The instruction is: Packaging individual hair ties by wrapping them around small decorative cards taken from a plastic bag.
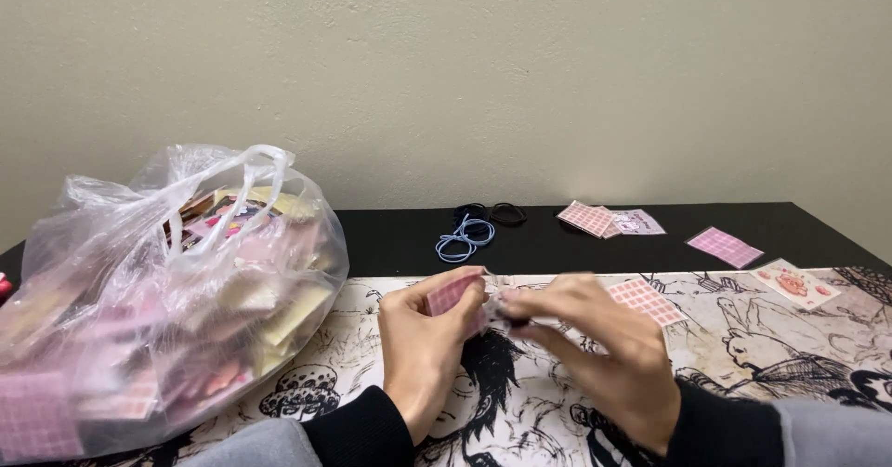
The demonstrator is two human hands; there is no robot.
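on the counter (557, 244), over a mat (743, 355) printed with black line drawings, both hands meet near the middle. left hand (423, 351) has its fingers (455, 286) curled shut around a small pink checked card (452, 293), held upright just above the mat. right hand (604, 360) reaches in from the other side, its fingers (539, 300) pinched on something small and dark at the card's edge; blur hides what it is. the two hands touch or nearly touch at the fingertips

far left sits a clear plastic bag (167, 300) stuffed with more pink and cream cards, its handles loose on top. behind the hands, on the bare black counter, lie blue bands (465, 236) and, just beside them, black bands (492, 213). further right a small pile of pink cards (609, 220) lies flat, with a single pink card (725, 246) well apart from it. another checked card (646, 300) lies on the mat just beside the right hand, and a flowered card (794, 283) rests near the mat's far right edge
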